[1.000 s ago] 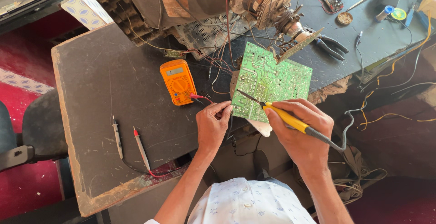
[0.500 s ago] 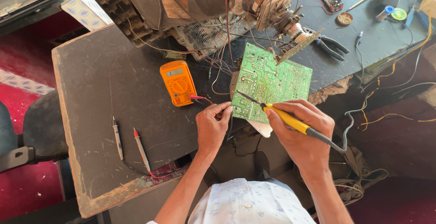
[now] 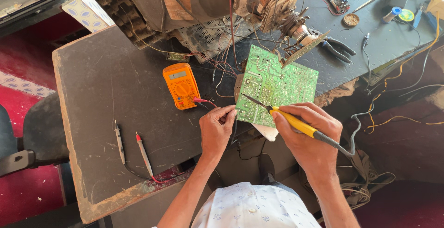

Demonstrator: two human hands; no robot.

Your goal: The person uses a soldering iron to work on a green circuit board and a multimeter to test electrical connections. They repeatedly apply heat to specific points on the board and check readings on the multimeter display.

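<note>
Board (image 3: 277, 87), green, lies tilted at the near edge of the dark bench (image 3: 106, 85), partly overhanging it, at 12 o'clock from both hands. Wires and a gutted chassis (image 3: 208, 6) crowd it from 11 to 1 o'clock; open bench lies at 9 o'clock. Right hand (image 3: 305, 133) is clenched round a yellow iron (image 3: 296, 122), the tip resting on the board's lower left area, its cord (image 3: 354, 131) trailing off at 4 o'clock. Left hand (image 3: 217, 128) pinches something thin at the board's lower left corner; what it grips cannot be told. Orange meter (image 3: 181, 85) sits at 10 o'clock from the left hand, two probes (image 3: 132, 147) at 8 o'clock near the front edge. Pliers (image 3: 337, 48) lie at 2 o'clock of the board. Red floor flanks the bench.
</note>
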